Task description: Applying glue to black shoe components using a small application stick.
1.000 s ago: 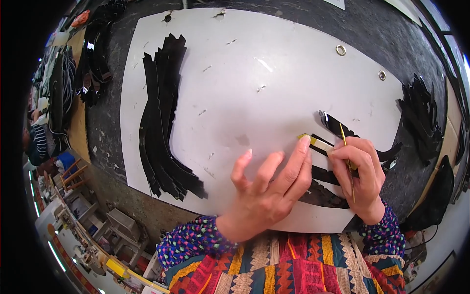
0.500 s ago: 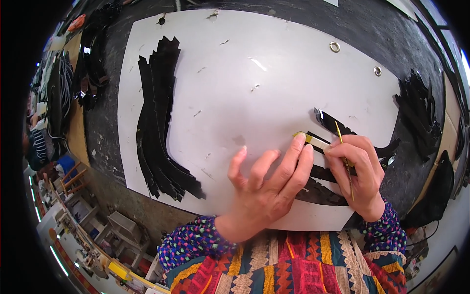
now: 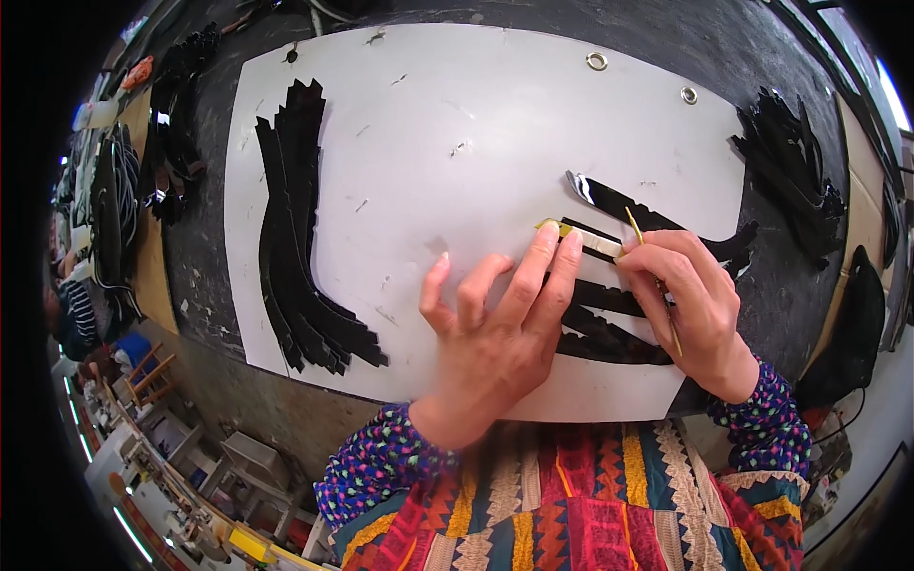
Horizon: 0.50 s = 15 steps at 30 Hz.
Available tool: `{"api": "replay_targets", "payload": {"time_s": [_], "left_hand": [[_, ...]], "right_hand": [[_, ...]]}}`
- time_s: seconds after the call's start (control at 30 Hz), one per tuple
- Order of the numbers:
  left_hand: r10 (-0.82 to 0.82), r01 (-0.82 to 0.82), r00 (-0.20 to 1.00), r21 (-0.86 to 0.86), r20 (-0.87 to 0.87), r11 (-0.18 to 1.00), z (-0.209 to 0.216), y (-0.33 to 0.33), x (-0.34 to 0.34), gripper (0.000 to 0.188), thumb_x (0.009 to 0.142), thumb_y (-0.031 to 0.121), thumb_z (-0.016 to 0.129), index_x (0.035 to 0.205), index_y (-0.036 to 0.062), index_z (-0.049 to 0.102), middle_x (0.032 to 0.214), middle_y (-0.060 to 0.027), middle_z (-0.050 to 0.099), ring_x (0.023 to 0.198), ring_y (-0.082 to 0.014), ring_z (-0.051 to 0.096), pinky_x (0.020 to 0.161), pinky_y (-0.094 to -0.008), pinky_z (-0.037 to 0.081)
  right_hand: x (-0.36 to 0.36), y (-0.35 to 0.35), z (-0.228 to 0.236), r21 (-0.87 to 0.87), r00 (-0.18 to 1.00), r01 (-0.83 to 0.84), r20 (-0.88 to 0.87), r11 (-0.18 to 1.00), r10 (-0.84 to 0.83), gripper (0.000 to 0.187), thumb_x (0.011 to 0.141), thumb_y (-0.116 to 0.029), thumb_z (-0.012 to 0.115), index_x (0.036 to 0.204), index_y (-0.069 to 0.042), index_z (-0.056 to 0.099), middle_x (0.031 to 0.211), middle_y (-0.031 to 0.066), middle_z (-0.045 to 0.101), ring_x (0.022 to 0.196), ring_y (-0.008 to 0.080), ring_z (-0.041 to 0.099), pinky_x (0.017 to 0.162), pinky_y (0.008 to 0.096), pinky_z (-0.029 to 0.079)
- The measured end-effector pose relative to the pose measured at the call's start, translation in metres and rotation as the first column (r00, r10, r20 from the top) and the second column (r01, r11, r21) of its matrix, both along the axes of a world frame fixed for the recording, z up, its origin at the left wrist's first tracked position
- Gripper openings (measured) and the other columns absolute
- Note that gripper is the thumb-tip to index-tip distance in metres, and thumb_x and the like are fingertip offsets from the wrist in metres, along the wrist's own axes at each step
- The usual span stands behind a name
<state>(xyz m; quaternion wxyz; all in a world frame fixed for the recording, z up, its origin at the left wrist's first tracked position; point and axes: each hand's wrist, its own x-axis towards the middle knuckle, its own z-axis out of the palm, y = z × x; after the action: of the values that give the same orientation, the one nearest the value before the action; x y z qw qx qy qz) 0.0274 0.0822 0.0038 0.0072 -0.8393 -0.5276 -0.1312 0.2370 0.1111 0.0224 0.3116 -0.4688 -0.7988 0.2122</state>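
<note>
My left hand (image 3: 500, 338) lies palm down with its fingers spread. Two of its fingertips press on the yellow end of a short cream strip (image 3: 600, 246), which lies along a narrow black piece whose dark edge shows beside it. At the strip's other end is my right hand (image 3: 700, 300), its thumb and fingers pinched round a thin gold-coloured stick (image 3: 631, 225). The stick's tip points away from me. Beyond the strip rests a glossy black curved piece (image 3: 619, 200). More black pieces (image 3: 609, 341) with notched edges lie between my hands, partly covered by them.
Beneath everything is a white board (image 3: 409, 209) with two metal rings (image 3: 596, 61) near its far right edge. A fanned stack of black strips (image 3: 290, 224) lies on its left. Another black bundle (image 3: 795, 176) sits at the right. The dark tabletop (image 3: 533, 13) extends around the board.
The view has shifted, so the board and pieces appear farther left and slightly higher. Both hands keep nearly the same places on the strip and stick.
</note>
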Motion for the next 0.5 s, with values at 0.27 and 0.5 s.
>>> {"api": "replay_targets", "payload": {"time_s": [0.27,0.5], "left_hand": [[0.000,0.000,1.000,-0.022,0.008,1.000,0.000,0.001,0.000,0.050,0.087,0.019,0.061,0.137,0.0266,0.061,0.138,0.0082,0.054,0.111,-0.0139,0.047,0.110,-0.0496,0.023],[-0.017,0.017,1.000,-0.025,-0.002,1.000,0.001,0.001,-0.001,0.053,0.087,0.020,0.062,0.139,0.0313,0.058,0.140,0.0062,0.052,0.113,-0.0150,0.046,0.110,-0.0498,0.021]], "right_hand": [[0.011,-0.005,-0.011,0.129,1.000,-0.022,0.003,0.991,0.022,0.028,0.076,0.009,0.075,0.101,0.003,0.064,0.092,0.0153,0.065,0.076,0.0288,0.066,0.063,0.0348,0.054],[0.011,-0.006,-0.014,0.180,0.999,-0.038,0.002,0.983,0.038,0.028,0.076,0.011,0.074,0.101,0.003,0.064,0.092,0.0152,0.065,0.074,0.0278,0.065,0.062,0.0354,0.054]]}}
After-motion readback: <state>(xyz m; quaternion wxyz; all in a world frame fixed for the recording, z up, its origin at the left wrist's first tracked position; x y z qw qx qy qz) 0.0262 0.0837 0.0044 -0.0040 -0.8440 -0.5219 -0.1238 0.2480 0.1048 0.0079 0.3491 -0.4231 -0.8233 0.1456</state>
